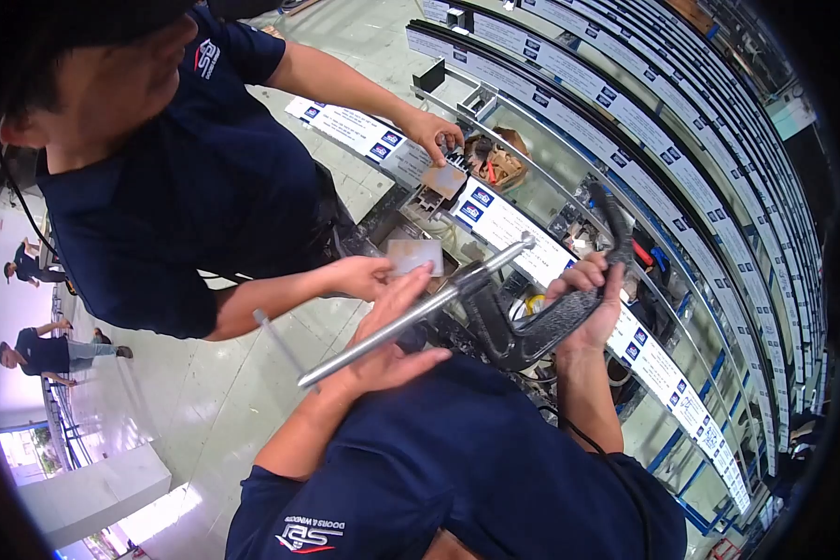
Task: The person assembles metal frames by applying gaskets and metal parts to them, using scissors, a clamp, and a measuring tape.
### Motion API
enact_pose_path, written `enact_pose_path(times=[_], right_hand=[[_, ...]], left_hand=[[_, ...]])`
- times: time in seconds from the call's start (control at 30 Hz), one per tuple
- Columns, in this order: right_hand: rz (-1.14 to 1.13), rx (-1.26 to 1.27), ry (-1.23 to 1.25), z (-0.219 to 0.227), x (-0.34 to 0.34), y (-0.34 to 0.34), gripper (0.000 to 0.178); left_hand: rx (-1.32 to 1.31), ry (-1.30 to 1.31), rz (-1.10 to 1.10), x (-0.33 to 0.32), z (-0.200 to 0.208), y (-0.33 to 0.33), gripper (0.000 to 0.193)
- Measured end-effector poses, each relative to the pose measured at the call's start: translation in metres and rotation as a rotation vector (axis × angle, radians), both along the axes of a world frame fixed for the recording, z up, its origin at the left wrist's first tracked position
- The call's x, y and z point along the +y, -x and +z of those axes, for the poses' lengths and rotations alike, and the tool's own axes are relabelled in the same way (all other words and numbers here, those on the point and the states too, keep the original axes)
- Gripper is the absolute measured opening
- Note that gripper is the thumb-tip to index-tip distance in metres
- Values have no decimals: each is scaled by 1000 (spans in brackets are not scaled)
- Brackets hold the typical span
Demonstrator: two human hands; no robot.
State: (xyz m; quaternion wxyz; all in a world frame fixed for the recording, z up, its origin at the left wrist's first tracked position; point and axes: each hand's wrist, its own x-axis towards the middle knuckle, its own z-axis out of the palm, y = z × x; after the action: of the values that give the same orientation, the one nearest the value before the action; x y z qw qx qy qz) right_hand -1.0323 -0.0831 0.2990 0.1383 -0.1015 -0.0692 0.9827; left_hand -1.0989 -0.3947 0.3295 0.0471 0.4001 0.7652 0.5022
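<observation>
A worker's right hand [595, 327] wraps around the black frame of a C-clamp [495, 327], held above the worker's chest, while the left hand [392, 367] spreads open beside its silver screw, gripping nothing, near a co-worker's flat plate [415, 254].

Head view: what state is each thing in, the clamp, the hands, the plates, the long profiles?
Black C-clamp: jaws apart, nothing gripped
Right hand: closed around the clamp
Left hand: open, fingers extended
Pale plate: held by co-worker's near hand
Tan plate: touched by co-worker's far hand; lifted or resting, unclear
Long profiles: film-covered, side by side
</observation>
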Motion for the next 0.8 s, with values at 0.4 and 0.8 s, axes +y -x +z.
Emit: enact_pose_path(times=[0.4,0.8], right_hand=[[266,-698,155,-8,-40,-23,30],[302,-542,509,-78,-12,-72,27]], left_hand=[[133,-85,-19,48,84,13,18],[-311,26,-161,81,62,37,36]])
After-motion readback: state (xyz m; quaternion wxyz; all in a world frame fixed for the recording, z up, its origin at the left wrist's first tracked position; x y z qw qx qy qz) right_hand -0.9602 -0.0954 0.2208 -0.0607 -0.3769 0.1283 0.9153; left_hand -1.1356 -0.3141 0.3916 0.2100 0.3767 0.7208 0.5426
